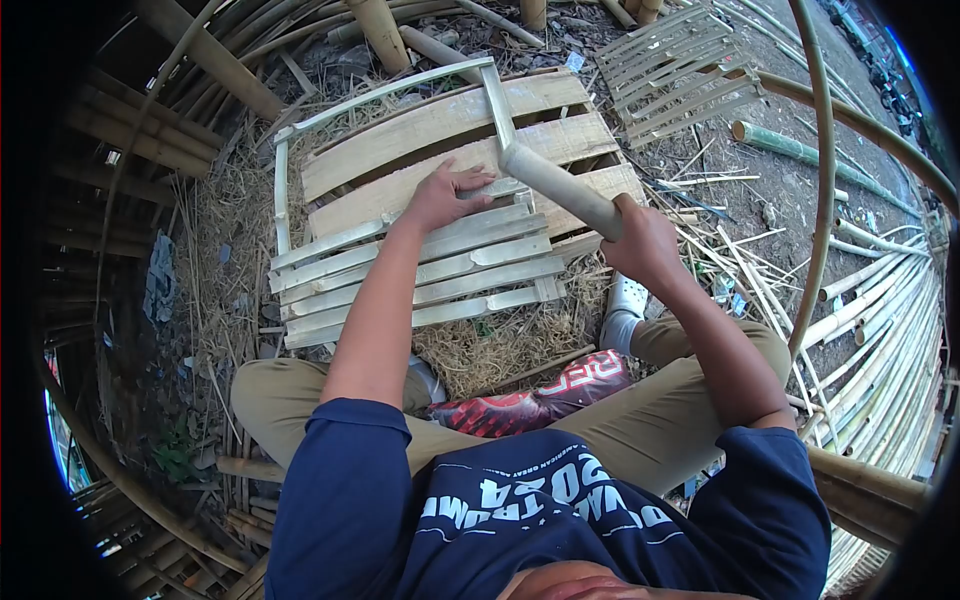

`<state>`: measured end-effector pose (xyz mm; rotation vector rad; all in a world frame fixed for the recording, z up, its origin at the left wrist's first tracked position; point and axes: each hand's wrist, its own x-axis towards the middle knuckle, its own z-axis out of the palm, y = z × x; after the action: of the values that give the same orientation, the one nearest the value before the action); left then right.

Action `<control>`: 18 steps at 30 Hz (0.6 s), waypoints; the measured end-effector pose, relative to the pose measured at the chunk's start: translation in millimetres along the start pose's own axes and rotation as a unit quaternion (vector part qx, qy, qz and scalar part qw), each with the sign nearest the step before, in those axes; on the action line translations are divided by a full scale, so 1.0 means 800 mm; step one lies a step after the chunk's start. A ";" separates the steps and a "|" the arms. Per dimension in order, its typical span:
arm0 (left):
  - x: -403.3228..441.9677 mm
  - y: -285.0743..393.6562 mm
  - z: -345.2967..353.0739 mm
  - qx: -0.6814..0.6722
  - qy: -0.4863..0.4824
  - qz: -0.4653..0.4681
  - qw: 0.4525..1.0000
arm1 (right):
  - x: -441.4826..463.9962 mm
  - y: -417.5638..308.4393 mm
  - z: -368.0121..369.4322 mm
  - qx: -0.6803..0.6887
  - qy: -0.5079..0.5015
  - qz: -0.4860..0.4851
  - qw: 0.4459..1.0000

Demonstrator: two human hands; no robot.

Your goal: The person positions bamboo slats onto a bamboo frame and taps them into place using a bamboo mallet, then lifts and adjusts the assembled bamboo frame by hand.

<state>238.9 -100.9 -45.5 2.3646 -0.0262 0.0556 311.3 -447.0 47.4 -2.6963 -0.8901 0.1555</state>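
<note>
My right hand (642,240) is closed round the near end of a thick, pale round stick (562,190), perhaps a bamboo club. Its far end overlaps the right upright of a bamboo slat frame (425,270); I cannot tell whether they touch. My left hand (447,196) lies with fingers apart on the topmost slats of that frame. Several split slats run across the frame's near half, while its far half is just an outline of thin strips. Beneath it sits a wooden board platform (400,130) with gaps between the planks.
A finished-looking slatted panel (680,75) lies at the far right. Bamboo poles (880,340) are heaped along the right side, and a green bamboo pole (790,148) lies nearer. Dry shavings (510,350) cover the ground before my crossed legs. Bamboo posts (378,35) stand behind the platform.
</note>
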 end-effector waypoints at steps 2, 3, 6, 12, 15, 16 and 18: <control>0.003 -0.002 -0.002 -0.007 0.007 0.006 1.000 | -0.002 -0.012 -0.009 0.096 0.094 -0.002 0.991; 0.005 -0.004 -0.004 -0.014 0.006 0.012 1.000 | -0.005 -0.018 -0.010 0.145 0.137 -0.003 0.980; -0.007 0.000 0.004 -0.030 -0.003 0.003 1.000 | -0.005 -0.004 0.006 -0.005 -0.007 0.011 1.000; 0.001 -0.006 0.002 -0.008 0.006 0.000 1.000 | 0.000 -0.003 0.009 -0.008 -0.022 0.037 0.999; 0.002 -0.003 0.000 -0.016 -0.002 0.005 1.000 | 0.000 0.004 0.012 -0.022 -0.055 0.034 0.998; 0.001 -0.003 0.001 -0.011 0.000 0.004 1.000 | 0.001 0.004 0.009 -0.014 -0.048 0.032 0.998; 0.002 -0.004 0.000 -0.009 0.000 0.007 1.000 | 0.002 -0.003 -0.004 0.032 0.016 0.015 0.999</control>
<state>240.8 -98.7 -47.3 2.3475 -0.0420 0.0625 311.6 -445.2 51.3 -2.6471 -0.8214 0.1436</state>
